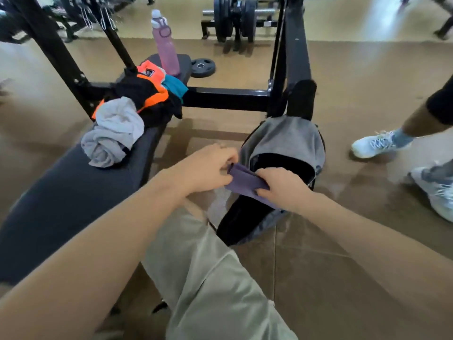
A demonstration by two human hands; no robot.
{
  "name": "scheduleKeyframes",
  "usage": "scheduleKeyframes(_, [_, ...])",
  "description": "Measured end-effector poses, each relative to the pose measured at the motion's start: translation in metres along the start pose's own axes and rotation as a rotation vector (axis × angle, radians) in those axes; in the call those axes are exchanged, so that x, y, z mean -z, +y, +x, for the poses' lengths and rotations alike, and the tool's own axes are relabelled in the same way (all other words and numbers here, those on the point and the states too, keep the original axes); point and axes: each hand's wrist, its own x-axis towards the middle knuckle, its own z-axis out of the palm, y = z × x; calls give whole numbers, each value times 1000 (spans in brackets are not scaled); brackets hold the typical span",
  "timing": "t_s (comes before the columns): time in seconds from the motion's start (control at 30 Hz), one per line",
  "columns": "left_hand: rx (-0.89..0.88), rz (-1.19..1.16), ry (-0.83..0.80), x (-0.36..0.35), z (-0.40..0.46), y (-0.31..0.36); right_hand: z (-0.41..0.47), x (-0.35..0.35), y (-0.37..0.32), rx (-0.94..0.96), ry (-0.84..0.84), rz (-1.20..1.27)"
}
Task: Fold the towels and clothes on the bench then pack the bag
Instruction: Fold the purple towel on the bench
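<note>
Two hands on one small folded purple cloth [247, 184] at frame centre: left hand [208, 168] pinches its upper-left corner, right hand [279, 186] grips its lower-right edge, and it hangs just over the open mouth of the grey bag [284, 141] on the floor, so I read this as the packing step for that piece. Next move looks like lowering it flat into the dark opening without letting the fold spring open. Left to fold, upper left of frame: crumpled grey towel [114, 132] and orange-black clothes [147, 94] on the bench [61, 192], pink bottle [165, 45] standing behind them.
</note>
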Motion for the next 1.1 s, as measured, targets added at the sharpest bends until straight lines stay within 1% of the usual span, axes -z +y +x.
scheduleKeyframes(0.07, [43, -10, -72, -19, 10, -3, 6, -19, 17, -79, -16, -130])
scheduleKeyframes(0.13, [59, -11, -155, -33, 24, 0, 19, -37, 29, -148, 25, -238])
scheduleKeyframes(0.2, [48, -20, -240, -49, 41, 3, 28, -58, 34, -219, 37, -283])
scheduleKeyframes(0.23, [44, -25, -288, -58, 49, 2, 29, -72, 35, -250, -7, -289])
scheduleKeyframes(0.3, [42, -50, -383, -76, 65, -4, 23, -105, 35, -269, -161, -316])
scheduleKeyframes(0.37, [39, -83, -432, -87, 79, -12, 12, -129, 36, -282, -286, -334])
scheduleKeyframes(0.43, [27, -70, -413, -89, 97, -14, 10, -140, 42, -333, -330, -303])
scheduleKeyframes(0.5, [16, -8, -332, -85, 113, -11, 22, -139, 48, -375, -331, -291])
scheduleKeyframes(0.57, [-4, 29, -282, -80, 121, -13, 39, -135, 54, -412, -256, -292])
scheduleKeyframes(0.67, [-38, -15, -361, -76, 123, -31, 65, -133, 65, -435, -99, -340])
scheduleKeyframes(0.77, [-47, -66, -424, -74, 124, -45, 92, -137, 76, -423, 1, -392])
scheduleKeyframes(0.83, [-42, -74, -422, -74, 127, -49, 112, -140, 83, -445, -76, -333])
scheduleKeyframes(0.9, [-49, -55, -406, -71, 129, -52, 126, -149, 93, -507, -210, -275])
scheduleKeyframes(0.97, [-39, -31, -402, -63, 130, -57, 128, -158, 100, -546, -371, -314])
scheduleKeyframes(1.03, [-23, -23, -394, -53, 128, -62, 120, -167, 103, -512, -406, -347])
scheduleKeyframes(1.1, [-2, -50, -378, -42, 122, -65, 113, -171, 96, -469, -378, -366])
